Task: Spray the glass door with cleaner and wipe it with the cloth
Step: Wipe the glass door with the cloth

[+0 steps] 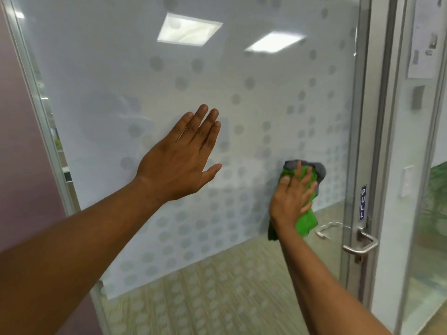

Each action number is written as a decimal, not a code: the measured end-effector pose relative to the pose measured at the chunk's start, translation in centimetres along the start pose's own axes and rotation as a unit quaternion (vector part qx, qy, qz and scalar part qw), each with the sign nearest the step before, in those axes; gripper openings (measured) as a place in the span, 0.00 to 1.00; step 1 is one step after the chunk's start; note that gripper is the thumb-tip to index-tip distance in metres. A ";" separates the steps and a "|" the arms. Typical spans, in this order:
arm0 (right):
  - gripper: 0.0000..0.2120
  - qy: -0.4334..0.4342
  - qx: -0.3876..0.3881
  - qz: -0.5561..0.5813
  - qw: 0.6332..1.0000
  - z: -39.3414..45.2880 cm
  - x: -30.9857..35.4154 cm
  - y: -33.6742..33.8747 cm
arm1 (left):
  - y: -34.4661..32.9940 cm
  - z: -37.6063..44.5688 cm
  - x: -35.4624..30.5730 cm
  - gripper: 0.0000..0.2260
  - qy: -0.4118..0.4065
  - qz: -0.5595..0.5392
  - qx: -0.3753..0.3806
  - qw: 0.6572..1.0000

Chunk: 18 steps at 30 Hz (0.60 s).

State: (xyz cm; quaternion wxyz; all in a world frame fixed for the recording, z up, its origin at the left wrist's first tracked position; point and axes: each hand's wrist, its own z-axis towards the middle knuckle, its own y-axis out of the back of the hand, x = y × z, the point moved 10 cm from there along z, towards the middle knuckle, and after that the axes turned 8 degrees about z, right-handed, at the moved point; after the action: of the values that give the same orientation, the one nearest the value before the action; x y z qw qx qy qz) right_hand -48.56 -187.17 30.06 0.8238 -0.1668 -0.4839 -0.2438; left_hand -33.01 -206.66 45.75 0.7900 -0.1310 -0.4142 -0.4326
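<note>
Two bare forearms are reaching in from the bottom of the frame toward the pane. The left hand (180,158), left of centre, is lying flat with fingers straight and close together, thumb out to the right, gripping nothing; whether the palm is actually touching the pane cannot be told. The right hand (291,195), right of centre and lower, is pressing a crumpled green and grey microfibre cloth (306,221) against the glass with fingers spread over it, the thumb tucking round the cloth's right edge; the grey part is showing above the fingertips and a green fold is hanging below the wrist. The frosted glass door with a grey dot pattern (121,81) is filling most of the frame, its dots crowding denser toward the lower right. Its lower clear strip is showing a pale patterned carpet (205,298) beyond. At the right edge, a brushed metal lever handle (360,245) is sitting on the aluminium door frame (358,141), with a small blue PULL sticker (362,203) just above it. Two rectangular ceiling light reflections (189,29) are glowing in the upper centre. A mauve wall (21,153) is running down the left side. Papers pinned on a glass panel (423,37) are blurring at upper right.
</note>
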 end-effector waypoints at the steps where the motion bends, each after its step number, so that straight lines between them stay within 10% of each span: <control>1: 0.27 0.004 0.005 -0.006 1.000 -1.6 -0.2 -0.4 | 0.0 0.0 0.0 0.37 0.000 -0.002 -0.002 1.000; 11: 0.26 0.272 0.090 -0.077 0.955 -9.0 11.8 -4.6 | 0.3 0.0 0.1 0.40 -0.003 -0.031 -0.009 0.999; 18: 0.25 0.192 0.026 -0.034 0.980 3.8 14.7 -2.0 | 0.3 -0.1 0.0 0.39 -0.002 -0.028 -0.012 1.000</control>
State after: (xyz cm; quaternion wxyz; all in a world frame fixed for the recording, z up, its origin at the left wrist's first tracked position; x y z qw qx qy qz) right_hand -46.39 -190.43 44.89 0.8968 -0.0793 -0.3277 -0.2865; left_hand -32.72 -206.54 45.76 0.7752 -0.1299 -0.4138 -0.4593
